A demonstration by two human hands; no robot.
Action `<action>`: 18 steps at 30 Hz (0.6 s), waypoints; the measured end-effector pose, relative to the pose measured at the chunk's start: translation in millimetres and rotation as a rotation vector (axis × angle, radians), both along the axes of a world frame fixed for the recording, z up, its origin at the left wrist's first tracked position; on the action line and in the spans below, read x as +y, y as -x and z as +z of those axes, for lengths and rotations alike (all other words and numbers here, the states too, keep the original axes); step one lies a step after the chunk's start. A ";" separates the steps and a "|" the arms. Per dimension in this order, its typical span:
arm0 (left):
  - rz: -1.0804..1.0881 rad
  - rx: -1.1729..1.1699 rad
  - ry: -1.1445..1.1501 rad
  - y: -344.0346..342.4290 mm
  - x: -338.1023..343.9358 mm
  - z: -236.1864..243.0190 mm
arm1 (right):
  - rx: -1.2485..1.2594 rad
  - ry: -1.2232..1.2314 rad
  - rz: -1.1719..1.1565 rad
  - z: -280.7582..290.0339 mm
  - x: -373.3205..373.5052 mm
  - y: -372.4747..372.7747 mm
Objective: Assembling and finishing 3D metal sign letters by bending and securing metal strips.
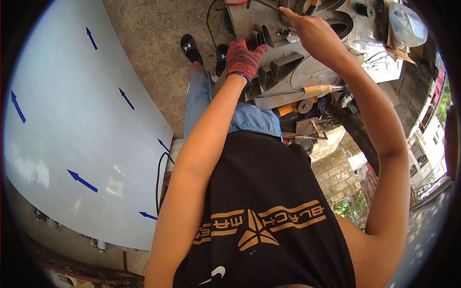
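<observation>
My left hand [244,60], in a red and grey knit glove, is at the near left edge of a metal-topped work table [314,77]. Its fingers and thumb close around the lower end of a bent sheet-metal strip [265,36] standing on edge. My bare right hand [312,36] reaches across to the far side, fingers wrapped around a thin dark metal rod [265,5] with a short crosspiece at its end; the top of the frame cuts part of it off. Another angular bent metal piece [288,66] stands nearer me, right of my gloved hand.
A wooden-handled tool [318,90] and an orange angle grinder [289,108] lie along the near side. A green spool [365,10] and a clear plastic bag [407,25] are at the far right. A large pale panel [96,120] with blue arrows fills the left.
</observation>
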State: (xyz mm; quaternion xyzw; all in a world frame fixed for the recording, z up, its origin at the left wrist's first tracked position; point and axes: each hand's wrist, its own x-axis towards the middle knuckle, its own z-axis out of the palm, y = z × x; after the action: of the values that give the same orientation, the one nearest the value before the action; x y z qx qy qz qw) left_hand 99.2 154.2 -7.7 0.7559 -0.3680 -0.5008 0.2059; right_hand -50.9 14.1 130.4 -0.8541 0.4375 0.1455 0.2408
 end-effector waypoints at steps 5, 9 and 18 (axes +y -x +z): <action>0.025 0.011 0.034 1.6 5.1 -9.3 | 0.035 -0.077 0.137 -0.7 7.3 3.8; -0.006 0.031 0.017 2.3 -0.1 -6.7 | 0.005 0.001 0.006 -2.8 11.3 7.1; -0.027 0.069 -0.009 -0.4 -0.4 -9.1 | 0.115 -0.035 0.172 -15.6 14.4 12.8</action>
State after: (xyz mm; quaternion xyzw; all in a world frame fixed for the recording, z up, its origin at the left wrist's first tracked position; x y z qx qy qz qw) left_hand 99.6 153.9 -16.8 0.7342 -0.3685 -0.5309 0.2082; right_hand -63.7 28.5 114.8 -0.8743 0.3733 0.2221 0.2167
